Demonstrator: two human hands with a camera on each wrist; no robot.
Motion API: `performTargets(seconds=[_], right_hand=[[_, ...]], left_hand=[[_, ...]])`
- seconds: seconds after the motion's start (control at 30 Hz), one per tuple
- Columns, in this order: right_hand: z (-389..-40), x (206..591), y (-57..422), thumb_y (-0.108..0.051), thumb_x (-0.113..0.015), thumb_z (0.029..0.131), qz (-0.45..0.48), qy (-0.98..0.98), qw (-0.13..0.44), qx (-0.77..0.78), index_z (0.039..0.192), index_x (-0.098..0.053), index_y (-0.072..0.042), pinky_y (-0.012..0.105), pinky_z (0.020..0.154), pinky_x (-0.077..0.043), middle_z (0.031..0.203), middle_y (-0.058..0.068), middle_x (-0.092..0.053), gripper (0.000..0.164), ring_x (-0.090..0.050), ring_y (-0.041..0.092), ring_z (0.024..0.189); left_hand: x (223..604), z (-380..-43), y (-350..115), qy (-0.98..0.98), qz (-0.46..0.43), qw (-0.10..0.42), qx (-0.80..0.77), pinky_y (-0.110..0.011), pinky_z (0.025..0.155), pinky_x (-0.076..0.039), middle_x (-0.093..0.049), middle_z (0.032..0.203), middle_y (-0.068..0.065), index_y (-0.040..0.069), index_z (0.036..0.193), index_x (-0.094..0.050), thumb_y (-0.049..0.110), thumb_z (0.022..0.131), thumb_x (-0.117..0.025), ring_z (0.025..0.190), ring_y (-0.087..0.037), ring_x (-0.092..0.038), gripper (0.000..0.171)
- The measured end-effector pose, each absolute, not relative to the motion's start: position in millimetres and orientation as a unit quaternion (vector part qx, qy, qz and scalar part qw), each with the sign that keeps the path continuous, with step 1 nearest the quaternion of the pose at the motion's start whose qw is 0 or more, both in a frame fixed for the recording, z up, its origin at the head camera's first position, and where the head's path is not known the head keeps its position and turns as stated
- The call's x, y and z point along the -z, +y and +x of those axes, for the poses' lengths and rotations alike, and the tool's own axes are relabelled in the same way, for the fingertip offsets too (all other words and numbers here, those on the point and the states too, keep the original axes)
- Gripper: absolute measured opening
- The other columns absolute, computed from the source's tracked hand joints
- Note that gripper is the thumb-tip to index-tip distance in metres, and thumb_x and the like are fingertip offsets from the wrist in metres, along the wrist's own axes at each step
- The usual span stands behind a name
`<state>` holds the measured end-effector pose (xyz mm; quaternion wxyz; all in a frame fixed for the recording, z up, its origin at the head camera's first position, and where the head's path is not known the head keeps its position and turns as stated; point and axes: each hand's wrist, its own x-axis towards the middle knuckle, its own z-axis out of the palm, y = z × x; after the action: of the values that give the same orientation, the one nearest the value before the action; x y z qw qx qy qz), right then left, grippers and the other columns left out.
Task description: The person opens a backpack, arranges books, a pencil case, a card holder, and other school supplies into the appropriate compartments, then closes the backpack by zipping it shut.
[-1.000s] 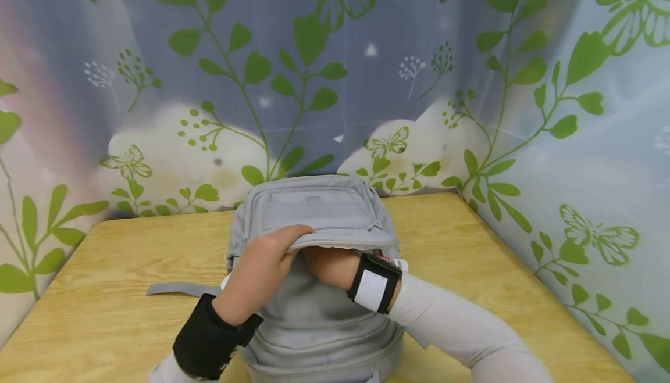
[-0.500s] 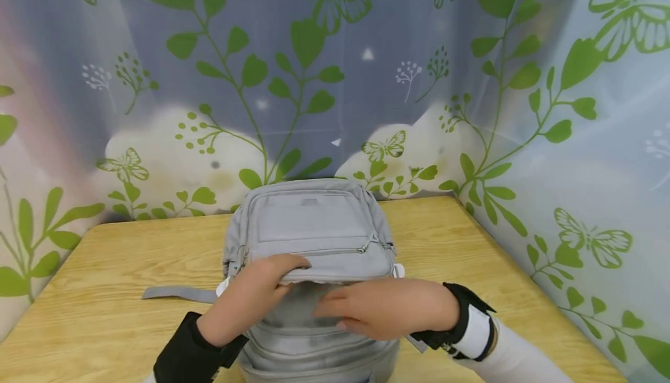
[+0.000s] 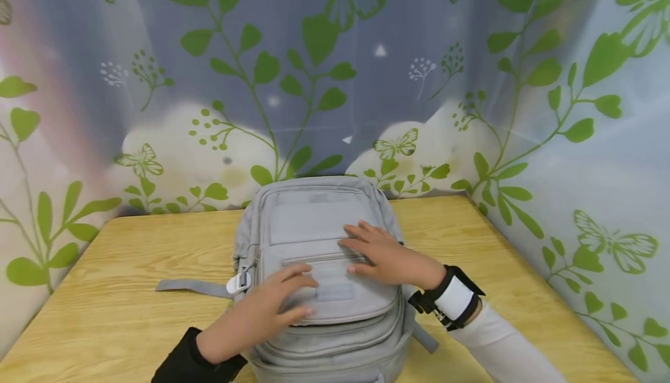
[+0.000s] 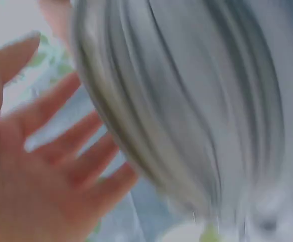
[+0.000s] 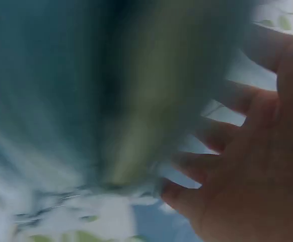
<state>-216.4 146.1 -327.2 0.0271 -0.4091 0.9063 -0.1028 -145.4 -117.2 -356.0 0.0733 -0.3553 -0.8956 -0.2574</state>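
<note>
A light grey backpack (image 3: pixel 309 220) lies on the wooden table, its front panel facing up and its front flap lying down flat. Over the lower left of that panel is my left hand (image 3: pixel 262 313), fingers spread and fairly straight. My right hand (image 3: pixel 387 255) lies over the panel's right side near the pocket zipper (image 3: pixel 319 257), its fingers also spread. In the left wrist view the fingers reach toward the bag's layered edge (image 4: pixel 151 101). The right wrist view is blurred, with the right palm (image 5: pixel 252 151) beside the bag. Neither hand grips anything.
A grey strap (image 3: pixel 193 287) sticks out left of the bag over the wooden table (image 3: pixel 131 255), near a white buckle (image 3: pixel 239 282). Another strap end (image 3: pixel 425 338) shows at the lower right. A leaf-and-butterfly patterned curtain (image 3: pixel 335 81) stands behind and along both sides.
My right hand has come out of the front pocket and now lies over the panel. My left hand has let go of the lifted flap, which has dropped down flat.
</note>
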Motion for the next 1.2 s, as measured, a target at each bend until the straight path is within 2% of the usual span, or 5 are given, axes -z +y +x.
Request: performTargets(seconds=[0.13,0.23,0.37,0.83,1.2], right_hand=[[-229.9,345.0,150.5,-0.046,-0.049,0.088,-0.396,0.91,0.035,0.115,0.142,-0.024,-0.024,0.058,0.106,-0.013,0.15,0.007,-0.011,0.064,-0.006,0.034,0.137],[-232.0,348.3,150.5,-0.048,-0.05,0.087,-0.403,0.907,0.023,0.119,0.142,-0.022,-0.025,0.059,0.105,-0.014,0.15,0.006,-0.011,0.066,-0.007,0.034,0.137],[-229.4,347.3,150.0,-0.046,-0.051,0.087,-0.401,0.909,0.014,0.116,0.143,-0.022,-0.025,0.059,0.105,-0.014,0.15,0.007,-0.011,0.066,-0.007,0.034,0.137],[-223.9,355.5,145.0,-0.045,-0.049,0.088,-0.382,0.919,-0.013,0.101,0.143,-0.021,-0.024,0.058,0.105,-0.017,0.15,0.007,-0.011,0.065,-0.01,0.034,0.137],[-214.8,355.1,138.7,-0.046,-0.047,0.089,-0.363,0.928,-0.018,0.085,0.143,-0.022,-0.024,0.059,0.102,-0.023,0.15,0.008,-0.011,0.064,-0.01,0.035,0.136]], left_hand=[[353.0,-163.4,-140.2,-0.923,-0.227,0.173,0.258,-0.033,0.076,-0.048,-0.051,0.11,-0.009,0.01,0.105,-0.057,0.018,0.088,-0.057,0.096,-0.021,-0.055,0.019],[358.7,-178.8,-157.4,-0.944,-0.151,0.154,0.251,-0.035,0.072,-0.047,-0.053,0.105,-0.013,0.001,0.111,-0.053,0.011,0.087,-0.058,0.092,-0.025,-0.056,0.027],[374.7,-194.8,-166.1,-0.955,-0.142,0.129,0.228,-0.037,0.071,-0.049,-0.056,0.099,-0.015,-0.002,0.109,-0.056,0.009,0.084,-0.06,0.089,-0.028,-0.058,0.028],[372.7,-175.4,-165.5,-0.943,-0.149,0.278,0.108,-0.028,0.05,-0.043,-0.06,0.066,-0.002,0.01,0.079,-0.065,0.014,0.078,-0.068,0.055,-0.015,-0.053,0.005],[344.4,-119.8,-139.7,-0.984,-0.136,0.114,0.035,-0.024,0.042,-0.035,-0.047,0.05,0.006,0.018,0.054,-0.055,0.02,0.076,-0.069,0.046,-0.006,-0.041,0.026]])
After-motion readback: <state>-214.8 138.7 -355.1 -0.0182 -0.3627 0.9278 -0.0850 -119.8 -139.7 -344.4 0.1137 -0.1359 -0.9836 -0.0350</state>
